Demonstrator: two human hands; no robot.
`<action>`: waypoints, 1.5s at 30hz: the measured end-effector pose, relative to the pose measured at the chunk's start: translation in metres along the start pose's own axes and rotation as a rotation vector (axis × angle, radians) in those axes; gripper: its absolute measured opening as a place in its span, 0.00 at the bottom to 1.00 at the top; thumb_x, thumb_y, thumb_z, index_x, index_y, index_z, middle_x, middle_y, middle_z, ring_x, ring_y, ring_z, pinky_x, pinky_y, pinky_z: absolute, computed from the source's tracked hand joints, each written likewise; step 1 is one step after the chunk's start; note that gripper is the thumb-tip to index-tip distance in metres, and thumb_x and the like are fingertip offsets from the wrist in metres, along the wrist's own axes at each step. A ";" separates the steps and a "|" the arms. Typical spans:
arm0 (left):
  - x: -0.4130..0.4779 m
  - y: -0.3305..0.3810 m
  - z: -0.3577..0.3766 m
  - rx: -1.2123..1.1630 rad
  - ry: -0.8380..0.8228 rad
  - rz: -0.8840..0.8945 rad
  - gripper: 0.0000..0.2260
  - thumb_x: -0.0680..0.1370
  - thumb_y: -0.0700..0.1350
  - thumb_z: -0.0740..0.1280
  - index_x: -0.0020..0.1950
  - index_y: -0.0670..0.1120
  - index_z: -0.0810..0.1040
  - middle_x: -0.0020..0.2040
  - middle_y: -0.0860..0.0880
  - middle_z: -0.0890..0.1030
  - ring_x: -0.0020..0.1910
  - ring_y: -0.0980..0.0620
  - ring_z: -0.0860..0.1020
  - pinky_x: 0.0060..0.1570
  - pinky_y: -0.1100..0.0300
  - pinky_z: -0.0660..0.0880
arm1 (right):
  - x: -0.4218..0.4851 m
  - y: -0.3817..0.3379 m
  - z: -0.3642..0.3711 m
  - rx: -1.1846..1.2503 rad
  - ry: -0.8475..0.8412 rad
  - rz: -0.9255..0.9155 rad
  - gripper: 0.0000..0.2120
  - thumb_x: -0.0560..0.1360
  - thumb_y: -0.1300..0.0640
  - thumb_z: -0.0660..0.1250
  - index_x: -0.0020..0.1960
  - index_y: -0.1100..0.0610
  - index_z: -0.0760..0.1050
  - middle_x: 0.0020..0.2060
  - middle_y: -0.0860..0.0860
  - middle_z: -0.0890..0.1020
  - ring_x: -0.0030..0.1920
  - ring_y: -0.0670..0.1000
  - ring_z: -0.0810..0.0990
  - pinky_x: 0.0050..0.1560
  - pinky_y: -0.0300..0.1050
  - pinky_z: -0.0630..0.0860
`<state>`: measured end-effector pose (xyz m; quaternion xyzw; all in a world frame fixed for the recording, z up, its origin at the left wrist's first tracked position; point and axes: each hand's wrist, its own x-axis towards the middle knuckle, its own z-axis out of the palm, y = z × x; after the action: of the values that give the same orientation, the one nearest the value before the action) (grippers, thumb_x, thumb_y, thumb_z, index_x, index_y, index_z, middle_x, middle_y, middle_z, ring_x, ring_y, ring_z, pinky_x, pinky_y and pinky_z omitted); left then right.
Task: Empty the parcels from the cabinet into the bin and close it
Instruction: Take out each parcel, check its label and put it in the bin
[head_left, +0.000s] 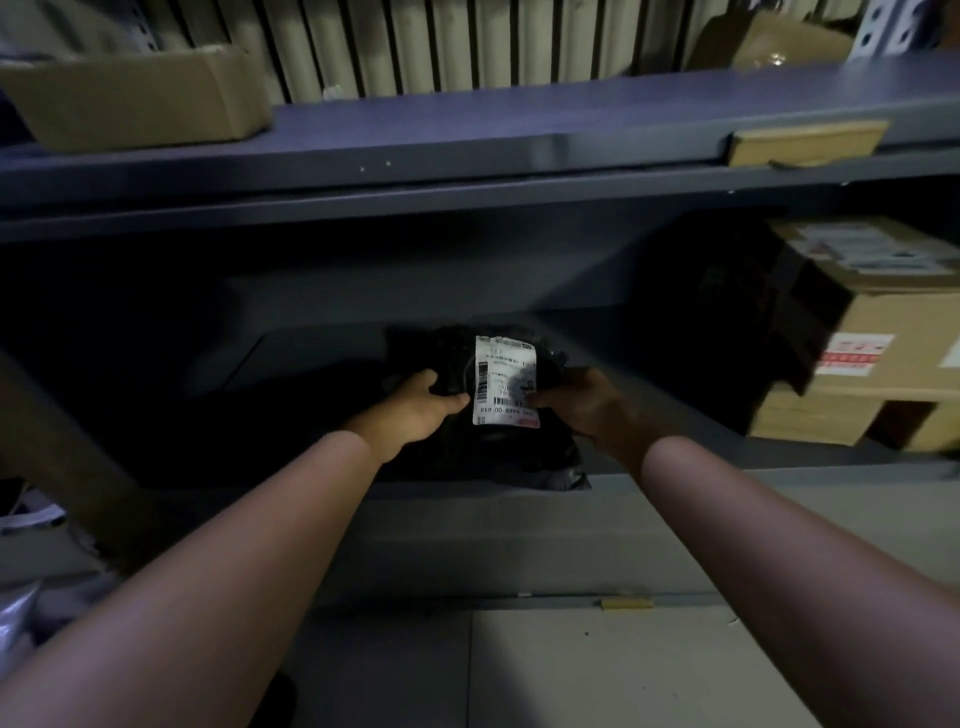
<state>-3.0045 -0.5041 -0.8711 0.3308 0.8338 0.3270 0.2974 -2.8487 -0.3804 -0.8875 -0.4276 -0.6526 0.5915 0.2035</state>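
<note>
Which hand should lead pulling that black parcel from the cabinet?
Left, marginally. Both grip the black parcel, but the left hand curls round its edge in clear view; the right hand is in shadow, thumb at the label.

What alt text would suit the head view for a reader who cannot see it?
The left hand and right hand grip a black parcel with a white barcode label in a dark cabinet. A labelled carton sits at its right, a plain box on the shelf above.
</note>
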 end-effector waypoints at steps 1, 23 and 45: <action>-0.008 0.002 0.000 -0.013 0.002 0.009 0.31 0.80 0.53 0.67 0.79 0.47 0.58 0.77 0.47 0.65 0.73 0.46 0.67 0.69 0.53 0.66 | -0.006 0.000 0.001 0.028 -0.015 -0.014 0.13 0.73 0.70 0.71 0.57 0.69 0.79 0.52 0.60 0.83 0.43 0.56 0.83 0.46 0.45 0.83; -0.240 -0.004 -0.015 -0.416 0.019 0.145 0.15 0.80 0.41 0.68 0.64 0.54 0.71 0.55 0.52 0.81 0.51 0.54 0.81 0.47 0.58 0.78 | -0.237 -0.023 -0.012 0.149 0.096 -0.316 0.09 0.72 0.69 0.73 0.47 0.63 0.74 0.44 0.55 0.84 0.43 0.51 0.83 0.44 0.45 0.82; -0.302 -0.058 0.004 -0.477 0.009 0.278 0.21 0.73 0.42 0.77 0.63 0.53 0.76 0.55 0.55 0.85 0.54 0.58 0.83 0.59 0.55 0.78 | -0.307 0.031 0.000 0.058 0.031 -0.373 0.09 0.71 0.62 0.77 0.47 0.58 0.78 0.44 0.50 0.85 0.47 0.47 0.83 0.46 0.39 0.79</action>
<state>-2.8402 -0.7609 -0.8320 0.3614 0.6811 0.5531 0.3155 -2.6695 -0.6275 -0.8431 -0.3022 -0.6999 0.5557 0.3318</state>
